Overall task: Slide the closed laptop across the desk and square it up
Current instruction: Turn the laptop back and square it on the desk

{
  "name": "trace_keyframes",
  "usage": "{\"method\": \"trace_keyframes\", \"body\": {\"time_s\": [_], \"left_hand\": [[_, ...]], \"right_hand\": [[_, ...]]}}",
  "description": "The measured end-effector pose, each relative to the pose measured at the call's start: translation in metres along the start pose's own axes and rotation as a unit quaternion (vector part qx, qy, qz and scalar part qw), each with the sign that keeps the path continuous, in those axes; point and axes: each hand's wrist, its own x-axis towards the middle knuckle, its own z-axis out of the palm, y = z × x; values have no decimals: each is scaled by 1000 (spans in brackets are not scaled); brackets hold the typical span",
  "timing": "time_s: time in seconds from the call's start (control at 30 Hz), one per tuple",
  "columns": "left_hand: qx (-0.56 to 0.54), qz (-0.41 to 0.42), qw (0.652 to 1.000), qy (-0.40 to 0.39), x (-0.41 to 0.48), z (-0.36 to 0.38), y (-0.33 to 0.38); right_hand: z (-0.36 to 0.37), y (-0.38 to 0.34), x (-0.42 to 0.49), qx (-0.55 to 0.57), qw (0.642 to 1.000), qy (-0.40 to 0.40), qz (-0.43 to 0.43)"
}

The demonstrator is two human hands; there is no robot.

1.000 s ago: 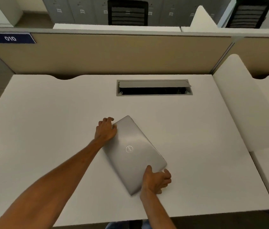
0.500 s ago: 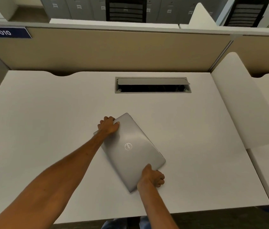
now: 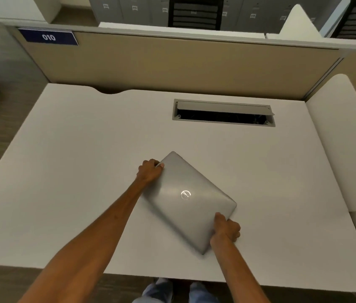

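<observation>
On the white desk in front of you, the closed silver laptop lies flat near the front middle, turned diagonally to the desk's edges. Your left hand is clamped on its far-left edge, thumb on the lid. Your right hand grips the near-right edge, fingers curled underneath. Beyond the laptop, the cable tray sits open, well apart from it.
</observation>
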Motion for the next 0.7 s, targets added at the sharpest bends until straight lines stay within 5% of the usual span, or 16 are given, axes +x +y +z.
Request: {"method": "trace_keyframes", "body": {"time_s": [0.7], "left_hand": [[-270,-78,958,53,-90,46,-66]], "right_hand": [[-29,-64,55,-38,987,-100,-118]]}}
